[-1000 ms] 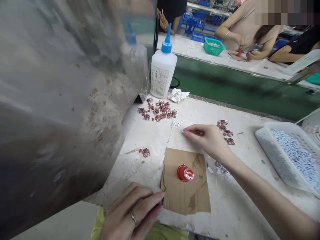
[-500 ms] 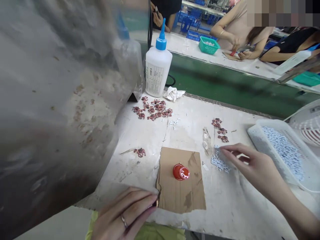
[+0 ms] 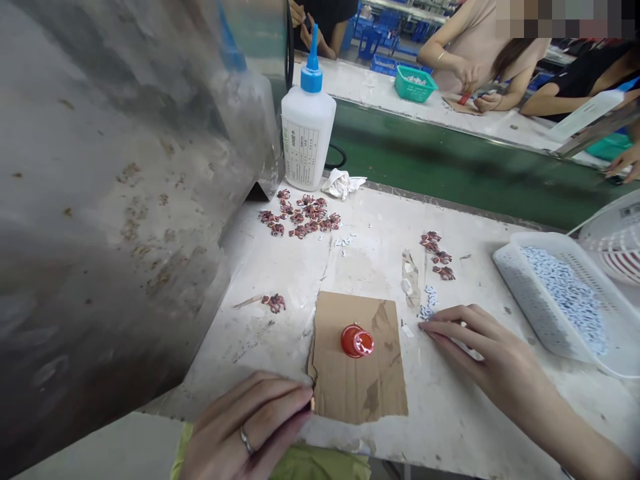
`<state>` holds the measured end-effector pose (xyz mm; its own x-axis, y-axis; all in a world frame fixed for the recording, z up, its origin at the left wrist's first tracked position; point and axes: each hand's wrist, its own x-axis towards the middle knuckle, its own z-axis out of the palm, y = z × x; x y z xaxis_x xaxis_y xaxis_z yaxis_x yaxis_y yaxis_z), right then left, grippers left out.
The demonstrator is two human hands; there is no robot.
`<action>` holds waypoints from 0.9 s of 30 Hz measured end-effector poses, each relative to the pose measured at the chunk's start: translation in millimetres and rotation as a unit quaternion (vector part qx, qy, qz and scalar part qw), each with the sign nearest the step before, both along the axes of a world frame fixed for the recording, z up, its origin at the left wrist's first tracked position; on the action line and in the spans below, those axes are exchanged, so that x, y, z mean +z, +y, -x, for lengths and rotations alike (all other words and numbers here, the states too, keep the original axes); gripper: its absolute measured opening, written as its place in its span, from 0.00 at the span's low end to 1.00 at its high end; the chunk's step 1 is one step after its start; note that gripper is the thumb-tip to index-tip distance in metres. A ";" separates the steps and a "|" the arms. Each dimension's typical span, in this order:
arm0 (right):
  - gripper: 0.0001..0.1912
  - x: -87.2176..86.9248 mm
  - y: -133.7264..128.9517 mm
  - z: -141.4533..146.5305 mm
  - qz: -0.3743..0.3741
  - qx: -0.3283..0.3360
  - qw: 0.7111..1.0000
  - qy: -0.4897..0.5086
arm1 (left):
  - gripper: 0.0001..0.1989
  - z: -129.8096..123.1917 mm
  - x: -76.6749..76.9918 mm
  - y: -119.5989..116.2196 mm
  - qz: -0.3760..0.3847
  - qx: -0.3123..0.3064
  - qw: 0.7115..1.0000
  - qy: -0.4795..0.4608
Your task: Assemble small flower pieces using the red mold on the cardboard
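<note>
left hand [image 3: 250, 423] pinches a mostly hidden piece [image 3: 313, 404], lower left; right hand [image 3: 483, 350] touches blue bits [image 3: 429, 301], grip unclear; upper-centre bottle [image 3: 313, 115] label [image 3: 301, 157] seemingly reads "胶水".

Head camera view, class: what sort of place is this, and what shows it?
Probably a factory workshop: a basket of small blue parts, a labelled bottle, and people working at a bench opposite.

Tall metal panel [image 3: 130, 207], leftward obstacle

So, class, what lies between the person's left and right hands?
In the head view, brown cardboard carrying a red container and a white scrap lie between left hand and right hand.
</note>
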<state>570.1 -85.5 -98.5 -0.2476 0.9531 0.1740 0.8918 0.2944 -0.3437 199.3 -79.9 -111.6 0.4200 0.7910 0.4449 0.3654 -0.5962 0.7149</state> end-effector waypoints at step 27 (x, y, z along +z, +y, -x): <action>0.10 -9.0 -20.1 12.7 -0.055 0.023 0.997 -0.043 | 0.08 -7.4 10.9 1.5 0.016 0.029 0.999 -0.023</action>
